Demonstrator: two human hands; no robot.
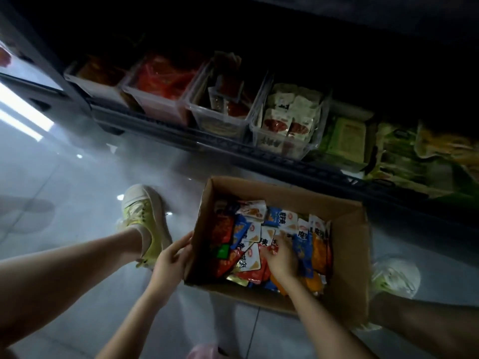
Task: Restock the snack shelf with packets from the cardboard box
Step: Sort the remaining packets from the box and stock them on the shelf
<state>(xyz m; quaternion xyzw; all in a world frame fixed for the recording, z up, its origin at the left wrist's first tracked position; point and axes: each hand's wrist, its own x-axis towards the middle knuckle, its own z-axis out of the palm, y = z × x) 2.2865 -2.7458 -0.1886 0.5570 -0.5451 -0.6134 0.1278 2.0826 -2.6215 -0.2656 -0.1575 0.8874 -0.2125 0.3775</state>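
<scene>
The left hand (172, 257) grips the left wall of the box (347, 255), fingers curled over its rim. The box sits on the floor (77, 203), near the front edge of the shelf (233, 147). Packets (255, 230) fill it. The right hand (281, 257) rests on them mid-box, fingers bent; I cannot tell whether it holds one.

That box (347, 255) stands open on top, packets (318, 244) heaped inside its walls. Bare floor (168, 172) runs between box and shelf (181, 133); packed bins (220, 115) crowd the shelf front.

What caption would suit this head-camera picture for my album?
Right hand reaches among snack packets in a cardboard box while the left hand holds its side.
</scene>
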